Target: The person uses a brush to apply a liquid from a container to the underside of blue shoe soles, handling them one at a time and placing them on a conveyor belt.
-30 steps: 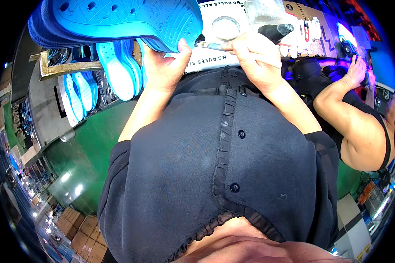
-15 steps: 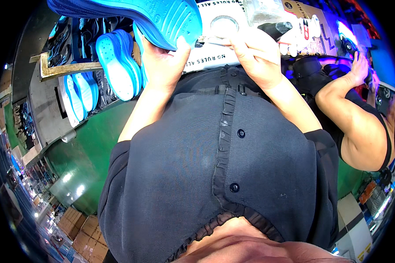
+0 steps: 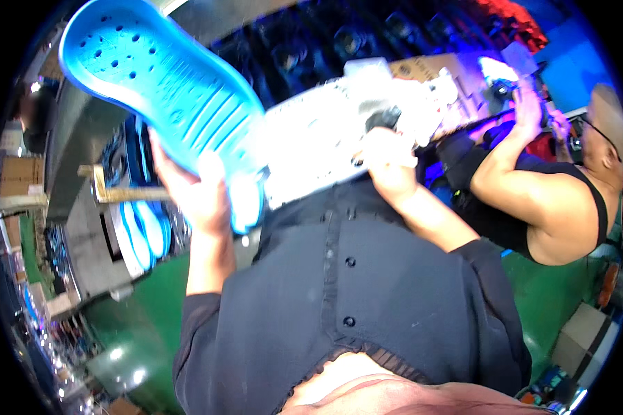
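Note:
A large blue shoe sole, with holes toward its far end and ridges across its middle, is tilted up at the left. My left hand grips its near end, thumb on the ridged side. Over the white-covered worktop is my right hand, its fingers curled and blurred. A small dark tip shows beside them; what they hold cannot be made out. Just beyond those fingers lies a black object. Below the held sole, another blue sole is partly hidden.
More light blue soles lie at the left, near a wooden frame. A clear plastic container and small white pieces sit on the worktop's far side. Another person works close by on the right.
The held sole has swung so its holed face shows more fully. My left hand has moved left and nearer; my right hand has drawn back toward me, away from the sole. The whole view has shifted.

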The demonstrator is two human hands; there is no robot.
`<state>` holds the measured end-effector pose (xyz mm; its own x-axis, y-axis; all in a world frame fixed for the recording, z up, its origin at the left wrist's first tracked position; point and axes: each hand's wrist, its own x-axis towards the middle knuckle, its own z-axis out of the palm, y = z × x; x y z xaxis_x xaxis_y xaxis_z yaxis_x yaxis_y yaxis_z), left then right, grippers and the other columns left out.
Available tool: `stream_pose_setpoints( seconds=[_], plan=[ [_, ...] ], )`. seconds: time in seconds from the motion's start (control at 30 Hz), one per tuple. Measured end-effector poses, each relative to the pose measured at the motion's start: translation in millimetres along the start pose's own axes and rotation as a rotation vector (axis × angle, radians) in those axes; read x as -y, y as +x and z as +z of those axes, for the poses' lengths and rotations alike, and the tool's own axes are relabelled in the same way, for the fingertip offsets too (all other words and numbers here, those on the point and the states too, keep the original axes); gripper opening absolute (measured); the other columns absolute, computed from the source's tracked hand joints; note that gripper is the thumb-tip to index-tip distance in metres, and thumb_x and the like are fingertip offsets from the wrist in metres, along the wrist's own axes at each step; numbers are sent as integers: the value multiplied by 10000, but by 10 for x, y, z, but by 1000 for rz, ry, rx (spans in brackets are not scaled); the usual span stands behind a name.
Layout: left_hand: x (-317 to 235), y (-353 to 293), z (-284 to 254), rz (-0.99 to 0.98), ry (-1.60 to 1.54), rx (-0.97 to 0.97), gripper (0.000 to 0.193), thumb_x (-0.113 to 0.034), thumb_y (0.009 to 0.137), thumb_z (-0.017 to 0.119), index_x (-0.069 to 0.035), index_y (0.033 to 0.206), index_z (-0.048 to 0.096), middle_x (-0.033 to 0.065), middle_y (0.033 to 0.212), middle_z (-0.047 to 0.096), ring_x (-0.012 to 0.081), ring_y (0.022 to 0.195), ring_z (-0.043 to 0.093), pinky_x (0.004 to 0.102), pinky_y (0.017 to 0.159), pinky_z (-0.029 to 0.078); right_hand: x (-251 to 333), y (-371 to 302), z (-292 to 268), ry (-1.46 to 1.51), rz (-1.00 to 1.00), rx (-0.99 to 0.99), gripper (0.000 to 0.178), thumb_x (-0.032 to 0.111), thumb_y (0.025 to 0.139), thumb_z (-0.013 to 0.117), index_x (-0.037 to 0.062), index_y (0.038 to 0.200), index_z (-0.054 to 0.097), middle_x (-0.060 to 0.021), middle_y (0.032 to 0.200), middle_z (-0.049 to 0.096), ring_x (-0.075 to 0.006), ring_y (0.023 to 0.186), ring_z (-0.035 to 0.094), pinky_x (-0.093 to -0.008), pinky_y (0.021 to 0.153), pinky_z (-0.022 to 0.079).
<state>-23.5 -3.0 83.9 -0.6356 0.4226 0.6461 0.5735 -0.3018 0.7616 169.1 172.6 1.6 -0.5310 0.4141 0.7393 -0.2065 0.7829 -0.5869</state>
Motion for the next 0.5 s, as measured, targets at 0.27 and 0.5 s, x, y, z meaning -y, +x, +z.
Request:
stream_pose_setpoints(
  seconds=[0.27, 0.5],
  plan=[
    [-375, 1466, 582, -236, -396, 209, 485, -172, 812, 544, 78, 1213, 434, 152, 1086, 563, 202, 1014, 564, 306, 839, 469, 160, -97, -258, 121, 313, 10, 241, 76, 872, 494, -28, 704, 633, -93, 656, 624, -186, 612, 581, -274, 577, 461],
    [45, 2964, 1918, -430, 16, 471, 235, -295, 796, 640, -65, 834, 617, 33, 671, 561, 78, 485, 449, 201, 443, 352, 230, -136, -331, 162, 412, -63, 220, 99, 869, 521, -7, 718, 642, -84, 640, 594, -187, 593, 551, -288, 561, 432]
  ],
)
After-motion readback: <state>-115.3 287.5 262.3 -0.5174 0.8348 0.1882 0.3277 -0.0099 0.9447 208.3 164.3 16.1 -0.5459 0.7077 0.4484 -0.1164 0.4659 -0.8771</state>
